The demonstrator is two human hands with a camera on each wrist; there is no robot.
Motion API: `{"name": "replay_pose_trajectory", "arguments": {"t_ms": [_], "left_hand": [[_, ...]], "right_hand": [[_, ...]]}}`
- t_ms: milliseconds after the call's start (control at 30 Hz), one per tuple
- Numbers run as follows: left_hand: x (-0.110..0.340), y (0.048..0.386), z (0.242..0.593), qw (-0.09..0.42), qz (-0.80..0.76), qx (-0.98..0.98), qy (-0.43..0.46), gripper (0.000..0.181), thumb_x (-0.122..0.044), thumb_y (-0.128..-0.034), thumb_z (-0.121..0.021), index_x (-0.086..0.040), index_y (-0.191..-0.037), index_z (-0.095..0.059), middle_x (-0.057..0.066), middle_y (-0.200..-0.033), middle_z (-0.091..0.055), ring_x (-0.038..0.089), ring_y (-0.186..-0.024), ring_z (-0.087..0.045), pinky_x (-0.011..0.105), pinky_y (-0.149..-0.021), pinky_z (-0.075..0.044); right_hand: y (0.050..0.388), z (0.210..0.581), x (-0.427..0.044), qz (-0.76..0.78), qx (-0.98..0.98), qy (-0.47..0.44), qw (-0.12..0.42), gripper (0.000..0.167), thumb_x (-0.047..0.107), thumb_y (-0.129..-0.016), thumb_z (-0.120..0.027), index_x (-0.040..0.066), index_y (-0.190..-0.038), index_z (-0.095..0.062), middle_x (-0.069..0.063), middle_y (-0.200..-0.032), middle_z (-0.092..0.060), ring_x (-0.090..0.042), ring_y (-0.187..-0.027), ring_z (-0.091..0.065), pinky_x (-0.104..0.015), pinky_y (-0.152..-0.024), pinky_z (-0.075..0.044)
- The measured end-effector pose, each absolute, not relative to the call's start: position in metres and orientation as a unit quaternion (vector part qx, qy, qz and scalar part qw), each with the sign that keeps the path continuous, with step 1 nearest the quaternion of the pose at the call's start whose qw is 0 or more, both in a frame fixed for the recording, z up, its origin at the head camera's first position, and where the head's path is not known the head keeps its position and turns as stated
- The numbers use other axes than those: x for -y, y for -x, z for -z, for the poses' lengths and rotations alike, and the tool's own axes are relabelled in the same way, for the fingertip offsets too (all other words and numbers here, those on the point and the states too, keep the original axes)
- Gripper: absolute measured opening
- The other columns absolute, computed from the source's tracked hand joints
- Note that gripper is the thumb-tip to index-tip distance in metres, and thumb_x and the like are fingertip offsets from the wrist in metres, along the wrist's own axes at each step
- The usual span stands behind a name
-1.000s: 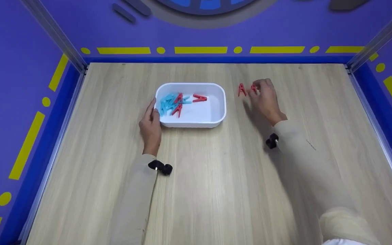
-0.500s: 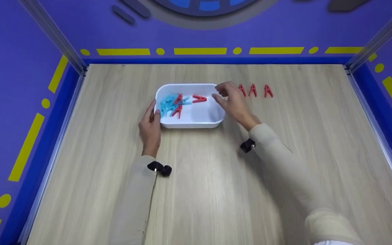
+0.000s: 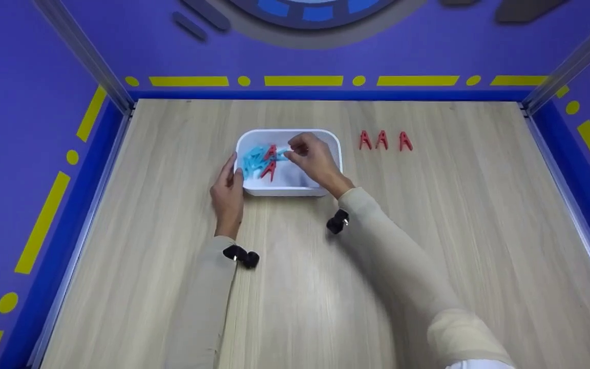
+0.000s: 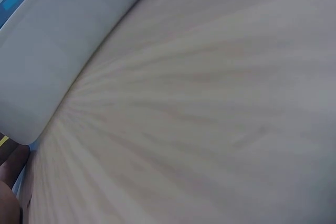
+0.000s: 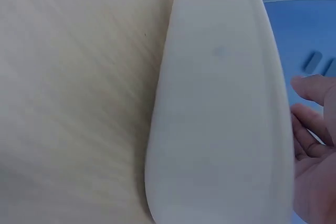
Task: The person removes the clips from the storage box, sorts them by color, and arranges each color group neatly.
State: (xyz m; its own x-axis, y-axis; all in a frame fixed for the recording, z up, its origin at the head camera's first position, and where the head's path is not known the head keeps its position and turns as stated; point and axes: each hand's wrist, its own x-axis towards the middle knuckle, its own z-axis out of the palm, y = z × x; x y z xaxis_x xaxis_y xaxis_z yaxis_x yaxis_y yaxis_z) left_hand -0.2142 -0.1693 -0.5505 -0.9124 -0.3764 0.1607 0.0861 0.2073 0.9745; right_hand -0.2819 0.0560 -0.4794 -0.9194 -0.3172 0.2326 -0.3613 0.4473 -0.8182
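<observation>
A white plastic tub (image 3: 290,191) holds several light-blue clothespins (image 3: 254,161) and red ones, two of them plainly visible, including a red clothespin (image 3: 269,170). My left hand (image 3: 227,200) rests against the tub's left end, with fairly straight fingers along the wall and the thumb by the near corner. Above the tub's inside is my right hand (image 3: 315,160), its fingers bent and the thumb apart from them. It covers the spot where another red clothespin lay; only a trace of red shows there. The right wrist view shows no clothespin between the fingers (image 5: 310,121).
Three red clothespins (image 3: 381,140) stand in a row on the wooden table (image 3: 285,287), right of the tub. Blue panels (image 3: 305,56) with yellow marks border the table at the back and sides.
My right hand has let go of a red clothespin at the row on the right, then moved left over the tub. The left hand has stayed at the tub's left end.
</observation>
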Motion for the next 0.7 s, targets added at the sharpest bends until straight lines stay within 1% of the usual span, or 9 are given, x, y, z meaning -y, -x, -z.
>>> {"name": "replay_pose_trajectory", "arguments": {"t_ms": [133,200,267,467,700], "left_hand": [[0.169,0.214,0.551,0.182,0.622,0.755,-0.100,0.043,-0.020,-0.1110,-0.059,-0.026,-0.153,-0.060,-0.007,-0.158,-0.053,0.004,-0.145,-0.046,0.025,-0.116,-0.042],[0.169,0.215,0.552,0.181,0.619,0.757,-0.103,0.043,-0.021,-0.1112,-0.059,-0.028,-0.153,-0.060,-0.008,-0.158,-0.053,0.002,-0.144,-0.045,0.025,-0.116,-0.042],[0.169,0.215,0.552,0.182,0.618,0.758,-0.105,0.042,-0.021,-0.1112,-0.059,-0.028,-0.153,-0.060,-0.006,-0.159,-0.053,0.002,-0.144,-0.045,0.025,-0.115,-0.043],[0.169,0.214,0.552,0.176,0.623,0.755,-0.103,0.043,-0.021,-0.1114,-0.058,-0.027,-0.154,-0.058,-0.002,-0.161,-0.052,0.005,-0.145,-0.046,0.025,-0.115,-0.043],[0.169,0.213,0.550,0.175,0.623,0.756,-0.103,0.043,-0.021,-0.1108,-0.059,-0.024,-0.154,-0.059,-0.004,-0.158,-0.054,0.007,-0.143,-0.049,0.029,-0.115,-0.045]], "right_hand": [[0.286,0.486,-0.045,-0.497,0.847,-0.190,0.011,0.027,0.007,-0.099,-0.076,-0.006,-0.122,-0.069,-0.017,-0.114,-0.070,-0.023,-0.100,-0.066,-0.031,-0.090,-0.057],[0.289,0.488,-0.041,-0.502,0.844,-0.188,0.014,0.026,0.007,-0.099,-0.077,-0.006,-0.120,-0.070,-0.016,-0.112,-0.071,-0.024,-0.100,-0.067,-0.031,-0.089,-0.056],[0.291,0.490,-0.038,-0.506,0.842,-0.185,0.015,0.025,0.007,-0.099,-0.077,-0.006,-0.119,-0.070,-0.015,-0.111,-0.071,-0.023,-0.100,-0.067,-0.030,-0.088,-0.056],[0.298,0.496,-0.032,-0.510,0.842,-0.178,-0.001,0.026,0.007,-0.098,-0.078,-0.006,-0.119,-0.071,-0.012,-0.108,-0.072,-0.021,-0.097,-0.065,-0.030,-0.087,-0.056],[0.305,0.501,-0.029,-0.495,0.850,-0.183,-0.009,0.025,0.008,-0.096,-0.081,-0.009,-0.112,-0.072,-0.017,-0.105,-0.074,-0.024,-0.096,-0.069,-0.031,-0.086,-0.057]]}}
